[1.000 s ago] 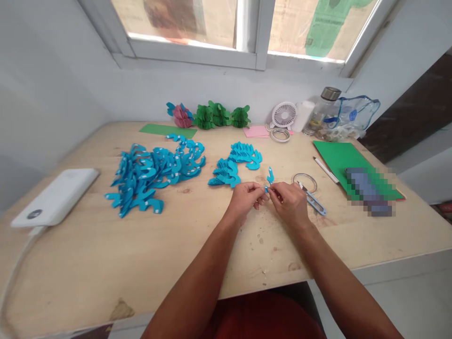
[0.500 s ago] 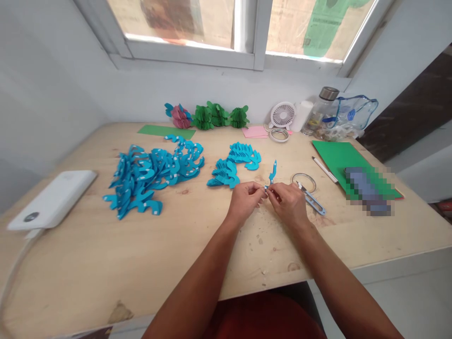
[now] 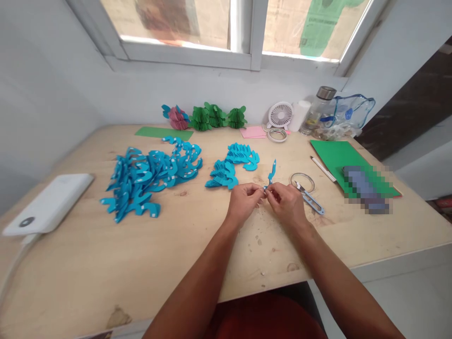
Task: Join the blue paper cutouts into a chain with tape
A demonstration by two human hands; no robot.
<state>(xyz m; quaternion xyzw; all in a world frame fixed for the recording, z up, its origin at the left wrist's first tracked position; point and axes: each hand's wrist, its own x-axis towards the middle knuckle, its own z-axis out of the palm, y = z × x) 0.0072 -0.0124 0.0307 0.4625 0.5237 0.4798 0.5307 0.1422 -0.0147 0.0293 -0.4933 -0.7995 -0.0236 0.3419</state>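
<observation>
A small curvy blue paper cutout (image 3: pixel 271 172) stands up between my fingertips near the middle of the table. My left hand (image 3: pixel 244 201) pinches at its lower end, thumb and forefinger pressed together. On the other side, my right hand (image 3: pixel 285 200) is closed on the same piece; its fingers cover part of the paper. Just beyond my left hand lie two fanned blue paper stacks (image 3: pixel 222 174). A larger heap of blue cutouts with small white squares (image 3: pixel 155 169) spreads to the left. Blue thread snips (image 3: pixel 311 200) and a roll of narrow tape (image 3: pixel 302 182) rest right of my right hand.
A white power bank (image 3: pixel 49 202) with a cable lies at the left. Along the wall stand green paper ornaments (image 3: pixel 215 116), a small fan (image 3: pixel 281 115) and a glass bottle (image 3: pixel 319 110). A pen (image 3: pixel 323 168) and green paper sheets (image 3: pixel 332 153) lie at the right.
My view has shifted slightly, so the scene sits a little further left. Both hands stay together on the blue cutout, with barely any finger movement.
</observation>
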